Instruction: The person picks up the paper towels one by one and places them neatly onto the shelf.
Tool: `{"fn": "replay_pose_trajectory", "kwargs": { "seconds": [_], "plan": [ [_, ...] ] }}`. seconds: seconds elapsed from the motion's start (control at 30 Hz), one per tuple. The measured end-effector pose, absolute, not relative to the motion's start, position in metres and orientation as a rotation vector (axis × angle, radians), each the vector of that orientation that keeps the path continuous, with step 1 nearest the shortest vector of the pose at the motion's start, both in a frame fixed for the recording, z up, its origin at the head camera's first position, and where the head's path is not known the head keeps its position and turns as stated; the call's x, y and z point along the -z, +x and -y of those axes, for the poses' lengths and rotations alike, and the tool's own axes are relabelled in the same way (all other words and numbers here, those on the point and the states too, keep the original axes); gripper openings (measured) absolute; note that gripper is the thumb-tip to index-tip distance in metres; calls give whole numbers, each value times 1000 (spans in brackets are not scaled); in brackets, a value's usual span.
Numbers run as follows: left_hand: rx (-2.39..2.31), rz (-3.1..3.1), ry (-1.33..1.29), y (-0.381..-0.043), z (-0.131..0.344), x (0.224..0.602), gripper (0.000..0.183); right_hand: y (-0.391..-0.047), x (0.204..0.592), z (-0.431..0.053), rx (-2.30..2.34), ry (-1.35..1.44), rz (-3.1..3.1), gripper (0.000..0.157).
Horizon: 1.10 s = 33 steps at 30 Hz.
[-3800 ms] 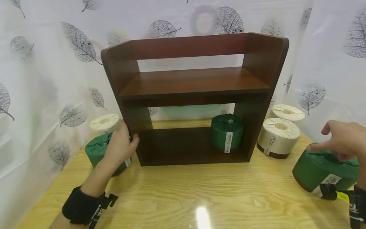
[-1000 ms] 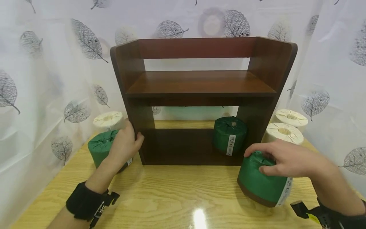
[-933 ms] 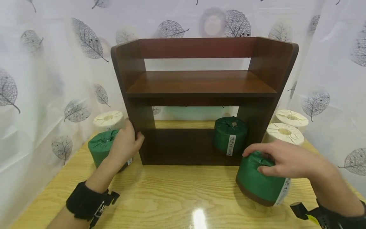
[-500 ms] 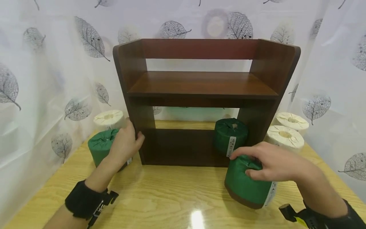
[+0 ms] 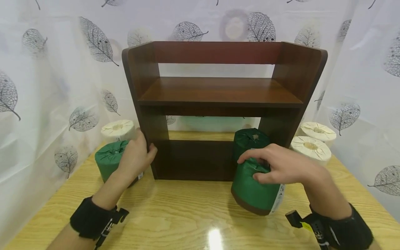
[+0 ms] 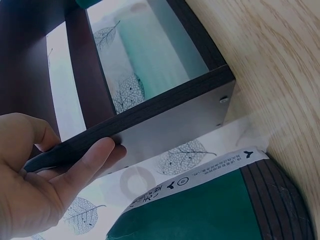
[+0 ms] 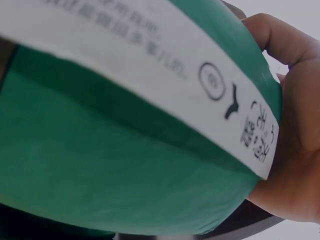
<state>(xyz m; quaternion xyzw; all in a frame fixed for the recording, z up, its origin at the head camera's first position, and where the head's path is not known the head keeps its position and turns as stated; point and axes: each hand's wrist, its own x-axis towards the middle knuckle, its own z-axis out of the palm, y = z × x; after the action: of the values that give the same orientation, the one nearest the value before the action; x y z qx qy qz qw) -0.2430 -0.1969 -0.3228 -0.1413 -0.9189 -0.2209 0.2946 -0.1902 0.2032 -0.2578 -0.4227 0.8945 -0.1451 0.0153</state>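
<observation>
My right hand (image 5: 281,165) holds a green paper-wrapped toilet roll (image 5: 254,187) from above, fingers and thumb over its top. The roll has a brown lower band and a white label strip, and it is tilted in front of the shelf's lower right. In the right wrist view its green side and label (image 7: 215,95) fill most of the picture. My left hand (image 5: 135,156) grips the left side panel of a dark brown wooden shelf (image 5: 218,92). The left wrist view shows the thumb (image 6: 95,160) on one face of that panel. A second green roll (image 5: 248,139) stands inside the lower compartment, partly hidden by my right hand.
Left of the shelf stand another green roll (image 5: 109,159) and a cream roll (image 5: 117,129) behind it. Two cream rolls, a nearer one (image 5: 310,147) and a farther one (image 5: 318,131), stand at the right. A leaf-patterned curtain (image 5: 47,86) hangs behind the wooden table (image 5: 175,215).
My right hand took hold of the green roll at the far right and has carried it leftward to the shelf's lower front. The left hand keeps its grip on the shelf.
</observation>
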Motion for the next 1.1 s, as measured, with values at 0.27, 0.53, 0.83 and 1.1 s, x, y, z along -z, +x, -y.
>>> {"fn": "replay_pose_trajectory", "kwargs": {
  "seconds": [0.27,0.53,0.83,1.1],
  "plan": [
    [585,2474,-360,-243,197,323,47,-205,260,-191,457,-1325,-2773,41],
    [584,2480,-362,-242,197,322,46,-217,261,-168,478,-1328,-2762,41],
    [570,2461,-368,-242,197,324,45,-234,271,-140,437,-1325,-2827,43],
    [544,2439,-364,-243,197,324,43,-251,284,-117,323,-1290,-2951,47]
  ]
}}
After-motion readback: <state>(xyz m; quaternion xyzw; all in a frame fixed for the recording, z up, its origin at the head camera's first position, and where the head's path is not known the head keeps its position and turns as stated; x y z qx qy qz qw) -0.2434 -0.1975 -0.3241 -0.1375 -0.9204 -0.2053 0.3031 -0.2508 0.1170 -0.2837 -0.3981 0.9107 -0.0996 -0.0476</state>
